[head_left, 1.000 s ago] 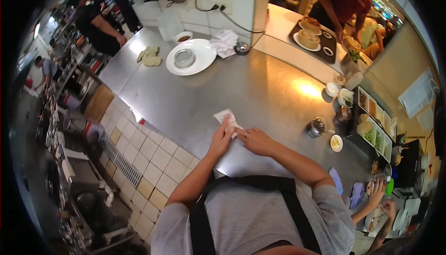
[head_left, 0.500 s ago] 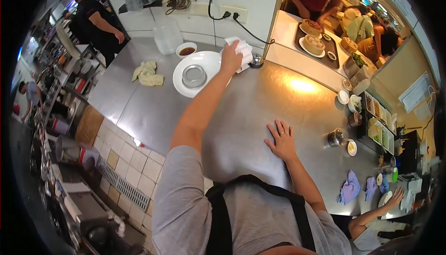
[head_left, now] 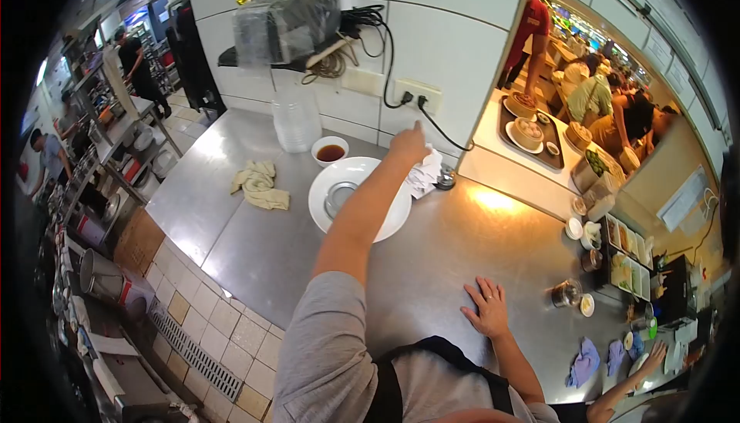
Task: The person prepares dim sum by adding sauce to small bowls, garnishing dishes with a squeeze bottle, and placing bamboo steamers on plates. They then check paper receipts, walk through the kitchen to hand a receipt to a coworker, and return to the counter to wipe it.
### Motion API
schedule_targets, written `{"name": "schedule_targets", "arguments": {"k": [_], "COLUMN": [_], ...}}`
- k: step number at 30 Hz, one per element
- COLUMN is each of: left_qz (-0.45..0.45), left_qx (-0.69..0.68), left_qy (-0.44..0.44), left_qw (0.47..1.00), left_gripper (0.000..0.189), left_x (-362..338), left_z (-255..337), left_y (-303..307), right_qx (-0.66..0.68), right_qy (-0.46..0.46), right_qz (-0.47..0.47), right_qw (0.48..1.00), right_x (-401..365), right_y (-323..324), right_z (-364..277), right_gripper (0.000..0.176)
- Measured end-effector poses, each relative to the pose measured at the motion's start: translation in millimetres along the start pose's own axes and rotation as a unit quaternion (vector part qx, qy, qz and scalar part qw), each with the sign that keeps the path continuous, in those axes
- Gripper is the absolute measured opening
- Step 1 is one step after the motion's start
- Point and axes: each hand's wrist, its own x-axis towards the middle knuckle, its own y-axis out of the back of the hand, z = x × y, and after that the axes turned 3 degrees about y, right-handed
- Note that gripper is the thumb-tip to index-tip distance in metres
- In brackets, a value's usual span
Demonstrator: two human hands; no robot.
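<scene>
Paper slips (head_left: 426,174) at left hand (head_left: 408,146), fingers' state unclear; plate (head_left: 318,201) beside; right hand (head_left: 487,309) flat, fingers apart

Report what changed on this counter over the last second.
The left hand left the near edge of the steel counter, where both hands held a paper slip, and reached across to the paper pile by the wall. The right hand let go and lies flat on it. White plate, sauce bowl and cloth stayed put.

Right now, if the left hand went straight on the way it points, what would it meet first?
Most likely the wall socket on the tiled wall. The left hand hangs over the white papers with a finger raised towards it. Nothing else shows between, though depth is unclear.
</scene>
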Motion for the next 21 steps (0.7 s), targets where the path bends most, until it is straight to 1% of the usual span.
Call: {"name": "schedule_targets", "arguments": {"k": [2,4,5,6,7,8,9,10,11,12,14,15,16,17,18,19,20,21], "left_qz": [0.124,0.250,0.396,0.510,0.512,0.584,0.586,0.641,0.631,0.562,0.514,0.486,0.435,0.472,0.499,0.491,0.452,0.500], "left_qx": [0.000,0.038,0.061,0.197,0.106,0.100,0.224,0.196,0.328,0.448,0.472,0.486,0.537,0.551,0.379,0.193,0.003,0.014], "left_qy": [-0.135,-0.206,-0.277,-0.244,-0.278,-0.282,-0.259,-0.211,-0.136,-0.053,-0.073,-0.043,-0.046,-0.115,-0.042,0.035,0.115,0.045], "left_qw": [0.983,0.945,0.873,0.801,0.806,0.754,0.734,0.712,0.690,0.693,0.713,0.725,0.721,0.679,0.779,0.849,0.884,0.865], "left_gripper": [0.040,0.044,0.035,0.030,0.019,0.019,0.019,0.019,0.024,0.027,0.029,0.026,0.024,0.022,0.025,0.042,0.063,0.060], "left_x": [-7.9,-10.2,1.2,5.7,16.6,28.2,20.2,48.5,55.4,76.4,90.1,113.2,143.0,172.0,173.4,163.5,156.4,167.1], "left_z": [8.7,14.5,4.4,0.1,-9.6,-20.4,-33.0,-58.8,-81.1,-113.4,-149.0,-179.2,-217.7,-255.2,-240.1,-229.4,-227.4,-247.4], "left_y": [60.9,128.7,152.3,185.4,220.6,254.1,284.5,304.8,322.9,339.8,357.2,368.7,379.6,389.0,385.6,388.9,387.4,386.2], "right_qx": [-0.004,-0.006,-0.008,-0.007,-0.006,-0.007,-0.007,-0.007,-0.007,-0.005,-0.002,-0.006,-0.011,-0.015,-0.018,-0.020,-0.022,-0.022], "right_qy": [-0.005,-0.004,-0.007,-0.006,-0.007,-0.008,-0.001,0.000,-0.007,0.001,0.000,-0.002,-0.003,0.000,-0.006,-0.006,-0.001,-0.006], "right_qz": [-0.003,-0.002,-0.001,0.001,0.003,0.007,0.007,0.009,0.015,0.010,0.007,0.010,0.010,0.009,0.014,0.015,0.013,0.009], "right_qw": [1.000,1.000,1.000,1.000,1.000,1.000,1.000,1.000,1.000,1.000,1.000,1.000,1.000,1.000,1.000,1.000,1.000,1.000], "right_x": [1.0,1.1,1.2,0.6,0.5,0.5,0.9,0.9,-0.8,-1.3,-0.2,-2.2,-3.4,-5.7,-7.5,-8.8,-9.8,-9.2], "right_y": [0.6,1.0,1.1,1.3,1.3,0.9,0.5,0.7,1.0,2.7,8.7,8.0,5.4,3.4,2.9,2.7,2.9,4.1], "right_z": [-2.1,-2.9,-3.5,-4.6,-5.1,-4.7,-3.8,-3.2,-3.9,-4.7,-2.4,-0.3,2.4,3.4,3.4,3.4,3.8,4.1], "right_gripper": [0.055,0.055,0.055,0.055,0.055,0.055,0.055,0.055,0.055,0.055,0.055,0.054,0.053,0.052,0.051,0.051,0.051,0.051]}}
